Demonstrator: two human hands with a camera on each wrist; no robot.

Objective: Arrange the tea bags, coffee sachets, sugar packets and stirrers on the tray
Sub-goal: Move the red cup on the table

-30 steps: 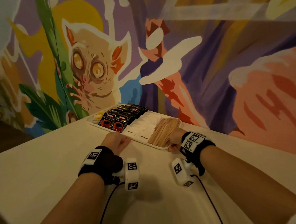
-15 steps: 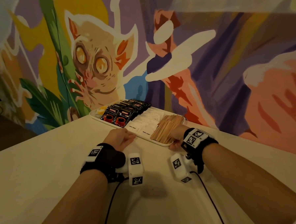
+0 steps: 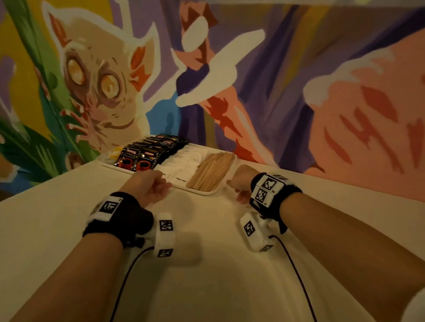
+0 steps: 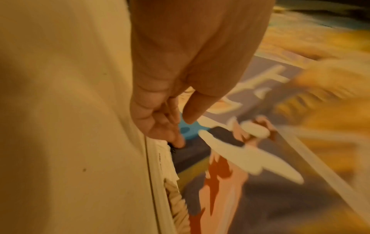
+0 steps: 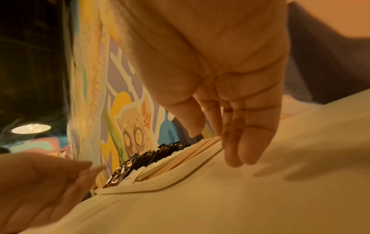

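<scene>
A white tray (image 3: 205, 192) sits at the table's far edge against the wall. It holds yellow tea bags (image 3: 112, 153) at the left, black coffee sachets (image 3: 147, 155), white sugar packets (image 3: 184, 161) and a pile of wooden stirrers (image 3: 212, 170) at the right. My left hand (image 3: 151, 186) hovers just in front of the tray's near rim, fingers loosely curled, holding nothing. My right hand (image 3: 239, 184) hangs beside the tray's right corner with relaxed fingers (image 5: 246, 142) pointing down at the table, empty. In the right wrist view the tray (image 5: 160, 182) lies just beyond those fingers.
The beige table (image 3: 200, 271) stretches toward me from the tray. A painted mural wall (image 3: 284, 90) rises right behind the tray. Cables (image 3: 299, 276) run from both wrist cameras back along the table.
Both hands have drawn back from the tray: the left moved off the near rim and the right let go of the tray's right corner. The head view has moved closer.
</scene>
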